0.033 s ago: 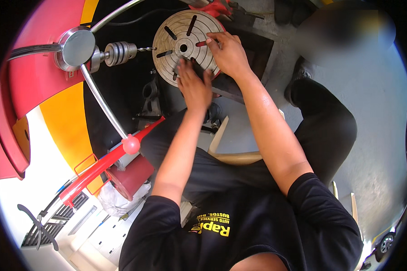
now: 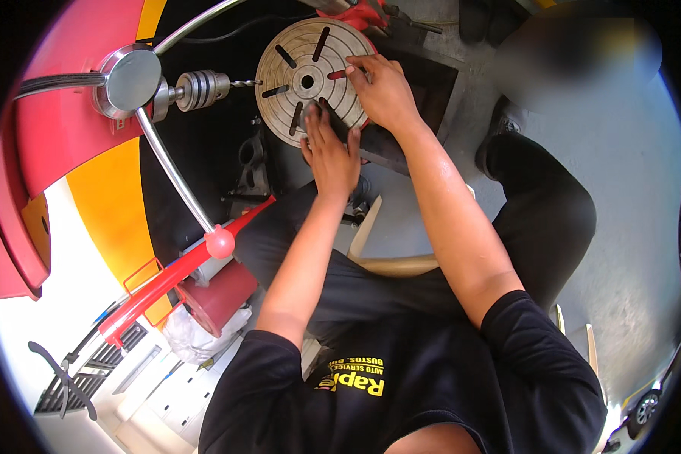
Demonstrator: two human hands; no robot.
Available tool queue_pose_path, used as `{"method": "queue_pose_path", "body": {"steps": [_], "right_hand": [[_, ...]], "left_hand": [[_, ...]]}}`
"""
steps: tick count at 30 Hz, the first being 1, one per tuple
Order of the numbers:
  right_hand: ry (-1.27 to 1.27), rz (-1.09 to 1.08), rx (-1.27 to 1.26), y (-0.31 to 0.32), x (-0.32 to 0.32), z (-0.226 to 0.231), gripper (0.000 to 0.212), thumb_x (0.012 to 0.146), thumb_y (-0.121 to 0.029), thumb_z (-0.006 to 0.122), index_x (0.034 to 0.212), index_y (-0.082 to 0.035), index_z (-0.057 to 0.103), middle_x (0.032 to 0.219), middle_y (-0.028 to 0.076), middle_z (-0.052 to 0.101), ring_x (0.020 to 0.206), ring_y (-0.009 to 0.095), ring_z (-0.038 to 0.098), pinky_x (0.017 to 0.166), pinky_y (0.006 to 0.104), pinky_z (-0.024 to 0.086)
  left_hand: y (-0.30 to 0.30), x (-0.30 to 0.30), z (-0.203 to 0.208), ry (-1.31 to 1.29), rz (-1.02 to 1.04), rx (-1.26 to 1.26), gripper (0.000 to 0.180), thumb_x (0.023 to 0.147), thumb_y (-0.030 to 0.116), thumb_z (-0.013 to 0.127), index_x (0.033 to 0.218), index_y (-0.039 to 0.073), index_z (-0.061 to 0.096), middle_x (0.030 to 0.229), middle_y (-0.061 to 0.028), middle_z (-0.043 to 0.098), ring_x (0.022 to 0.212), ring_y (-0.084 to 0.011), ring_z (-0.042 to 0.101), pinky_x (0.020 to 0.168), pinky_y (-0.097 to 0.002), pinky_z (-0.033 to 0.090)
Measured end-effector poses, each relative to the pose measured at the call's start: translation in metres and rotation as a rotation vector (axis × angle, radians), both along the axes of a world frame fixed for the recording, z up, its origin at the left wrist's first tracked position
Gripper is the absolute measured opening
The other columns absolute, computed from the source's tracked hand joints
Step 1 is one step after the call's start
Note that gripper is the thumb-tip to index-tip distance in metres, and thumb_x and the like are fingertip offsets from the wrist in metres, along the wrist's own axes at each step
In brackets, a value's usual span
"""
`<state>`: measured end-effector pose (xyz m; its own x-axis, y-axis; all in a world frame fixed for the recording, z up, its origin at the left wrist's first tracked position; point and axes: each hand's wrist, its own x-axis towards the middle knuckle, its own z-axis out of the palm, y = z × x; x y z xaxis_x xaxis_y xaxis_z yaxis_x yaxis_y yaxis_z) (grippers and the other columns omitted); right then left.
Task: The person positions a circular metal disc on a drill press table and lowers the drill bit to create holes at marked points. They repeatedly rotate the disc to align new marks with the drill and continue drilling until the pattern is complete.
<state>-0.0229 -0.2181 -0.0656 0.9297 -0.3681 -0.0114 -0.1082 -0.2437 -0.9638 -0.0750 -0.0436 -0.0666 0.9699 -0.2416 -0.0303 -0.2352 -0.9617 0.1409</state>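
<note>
A round metal drill press table (image 2: 280, 106) with concentric grooves, dark slots and a centre hole lies in front of me. My left hand (image 2: 331, 155) is over its near part, fingers stretched out and thumb apart. A small grey patch shows at its fingertips; I cannot make out what it is. My right hand (image 2: 386, 94) rests on the right edge of the disc, fingers slightly bent and apart, by a slot with red showing through. Just left of the disc, a twist drill bit (image 2: 246, 82) points sideways from a ribbed chuck (image 2: 203, 90).
A round hub (image 2: 131, 79) with chrome handles and a red knob (image 2: 219, 243) stands at left. Below it are a long red bar (image 2: 159, 293) and a dark red cylinder (image 2: 223, 297). A person's blurred head (image 2: 575, 53) is at upper right. A black base (image 2: 424, 98) lies beside the disc.
My left hand has shifted slightly right and toward me over the disc, and its fingers are less blurred. My right hand stays in place.
</note>
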Motion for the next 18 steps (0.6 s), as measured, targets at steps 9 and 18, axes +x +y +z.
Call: {"method": "queue_pose_path", "body": {"steps": [9, 18], "right_hand": [[-0.090, 0.042, -0.122, 0.005, 0.001, -0.015, 0.029, 0.100, -0.026, 0.067, 0.125, -0.015, 0.075, 0.126, 0.007, 0.071, 0.116, 0.034, 0.060, 0.103, 0.0417, 0.049], [-0.102, 0.074, -0.177, 0.011, -0.001, -0.020, 0.029, 0.099, -0.027, 0.068, 0.125, -0.016, 0.075, 0.126, 0.007, 0.070, 0.120, 0.034, 0.059, 0.105, 0.0423, 0.047]], "left_hand": [[0.016, 0.010, -0.016, -0.110, 0.080, -0.016, 0.067, 0.109, 0.038, 0.045, 0.165, 0.003, 0.028, 0.171, -0.0203, 0.028, 0.158, -0.0404, 0.028, 0.123, -0.0638, 0.022], [0.050, 0.021, -0.009, -0.067, 0.167, 0.097, 0.079, 0.109, 0.048, 0.043, 0.166, -0.002, 0.023, 0.176, -0.0207, 0.015, 0.162, -0.0384, 0.017, 0.124, -0.0691, 0.015]]}}
